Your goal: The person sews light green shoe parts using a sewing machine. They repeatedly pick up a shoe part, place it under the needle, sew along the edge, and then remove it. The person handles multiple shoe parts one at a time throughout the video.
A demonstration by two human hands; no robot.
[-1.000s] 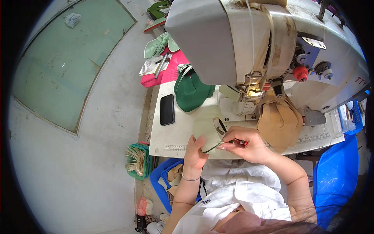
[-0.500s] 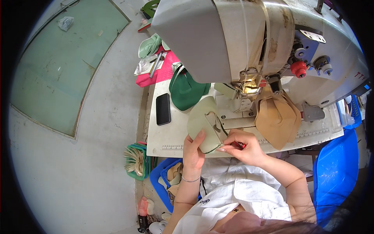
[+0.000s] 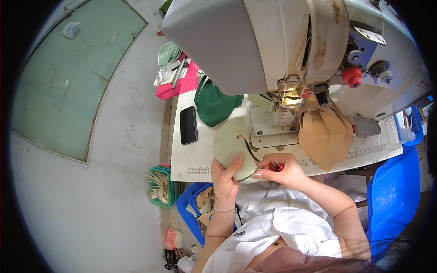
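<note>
My left hand (image 3: 224, 177) is closed on a pale green cut piece of sheet material (image 3: 229, 144), thumb on top. The piece is curved, with a dark edge and a dark strip along its right side. My right hand (image 3: 287, 172) is closed round a small red tool (image 3: 275, 167), mostly hidden by the fingers. Its fingertips meet the lower right edge of the pale green piece. Both hands are at the table's front edge, in front of the sewing machine (image 3: 218, 45). Its lit needle area (image 3: 290, 98) lies beyond them.
Dark green pieces (image 3: 216, 107) and a black phone (image 3: 188, 125) lie left on the table. Tan pieces (image 3: 324, 136) hang right of the needle. A pink mat (image 3: 177, 86) is at the far left. Blue bins (image 3: 393, 191) stand right and below left.
The pale green piece has shifted slightly left and down in my left hand. My right fingers have curled more, and the red tool shows more. The view has shifted a little.
</note>
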